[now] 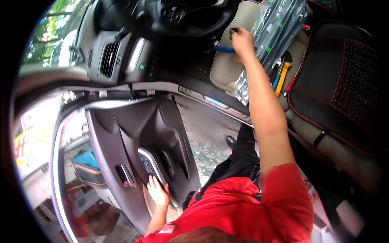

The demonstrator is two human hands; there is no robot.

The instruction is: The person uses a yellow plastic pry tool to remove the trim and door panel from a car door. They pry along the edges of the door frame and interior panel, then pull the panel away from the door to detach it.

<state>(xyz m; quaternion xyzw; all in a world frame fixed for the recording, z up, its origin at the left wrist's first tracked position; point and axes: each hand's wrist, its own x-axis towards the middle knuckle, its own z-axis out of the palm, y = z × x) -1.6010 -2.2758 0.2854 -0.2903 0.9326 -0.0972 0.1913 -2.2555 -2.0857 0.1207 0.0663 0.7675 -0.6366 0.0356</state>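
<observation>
Right now I've my right hand [243, 42] curled around a small dark piece [234, 32], clear plastic packaging [279, 30] just right of that grip, while my left hand [158, 192] lies open on the door armrest [146, 163], probably for balance.

We see daylight on greenery [60, 19] beyond the window [42, 46] | grey floor [206, 135], patched green | dark seatback [324, 67], stitched red, at right | black steering wheel [198, 32]

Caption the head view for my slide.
Left hand on the open car door, right hand over the beige seat near plastic wrapping.
</observation>
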